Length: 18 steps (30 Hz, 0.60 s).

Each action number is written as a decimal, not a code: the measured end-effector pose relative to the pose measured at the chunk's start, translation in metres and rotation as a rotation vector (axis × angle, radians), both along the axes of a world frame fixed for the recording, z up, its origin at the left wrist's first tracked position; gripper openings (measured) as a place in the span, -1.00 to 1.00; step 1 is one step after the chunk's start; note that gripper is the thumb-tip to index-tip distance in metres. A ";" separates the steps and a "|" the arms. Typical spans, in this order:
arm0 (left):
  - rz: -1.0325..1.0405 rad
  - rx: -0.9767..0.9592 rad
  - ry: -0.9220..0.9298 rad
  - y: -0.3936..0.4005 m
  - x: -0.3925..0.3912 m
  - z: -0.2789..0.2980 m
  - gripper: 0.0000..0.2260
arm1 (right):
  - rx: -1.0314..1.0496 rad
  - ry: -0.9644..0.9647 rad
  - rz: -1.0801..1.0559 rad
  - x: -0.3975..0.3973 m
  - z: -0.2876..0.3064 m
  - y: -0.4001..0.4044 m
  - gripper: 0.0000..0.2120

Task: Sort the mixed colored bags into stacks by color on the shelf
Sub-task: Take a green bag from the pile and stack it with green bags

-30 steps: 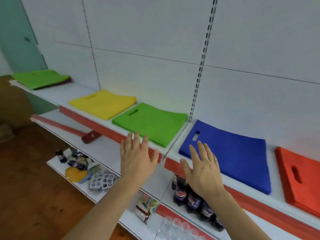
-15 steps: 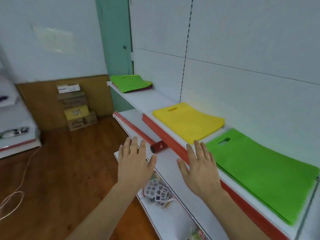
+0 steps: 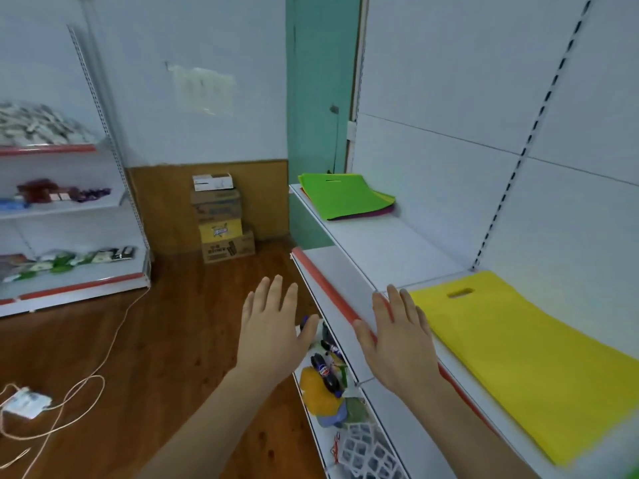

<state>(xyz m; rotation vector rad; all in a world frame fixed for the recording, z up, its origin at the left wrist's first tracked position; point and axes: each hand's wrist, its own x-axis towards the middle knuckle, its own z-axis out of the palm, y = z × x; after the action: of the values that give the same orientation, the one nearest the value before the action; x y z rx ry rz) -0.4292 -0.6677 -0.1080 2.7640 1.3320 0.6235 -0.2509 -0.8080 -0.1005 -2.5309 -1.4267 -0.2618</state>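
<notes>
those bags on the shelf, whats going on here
A person is sorting colored bags on a white shelf. Both hands are empty with fingers spread: the left hand is held over the floor beside the shelving, the right hand over the shelf's red front edge. A yellow bag stack lies flat just right of the right hand. At the far end lies a mixed pile, green on top with other colors showing underneath, so that pile still looks unsorted.

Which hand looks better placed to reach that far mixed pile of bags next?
Probably the right hand: it hovers open over the shelf edge that leads to the mixed pile. The left hand, also open, hangs over the floor.
</notes>
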 end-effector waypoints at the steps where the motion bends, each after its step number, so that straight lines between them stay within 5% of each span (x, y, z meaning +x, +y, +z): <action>1: -0.009 0.000 -0.008 0.020 0.004 -0.002 -0.30 | -0.003 -0.006 -0.005 0.005 -0.002 0.020 -0.21; 18: -0.219 -0.002 -0.013 0.319 0.096 -0.002 -0.34 | 0.024 0.037 -0.219 0.073 -0.015 0.290 -0.19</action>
<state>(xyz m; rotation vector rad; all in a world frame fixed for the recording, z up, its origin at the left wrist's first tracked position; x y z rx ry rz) -0.3332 -0.3489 -0.1098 2.8430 1.0066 0.6247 -0.1783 -0.5183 -0.1159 -2.6581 -1.1269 -0.2646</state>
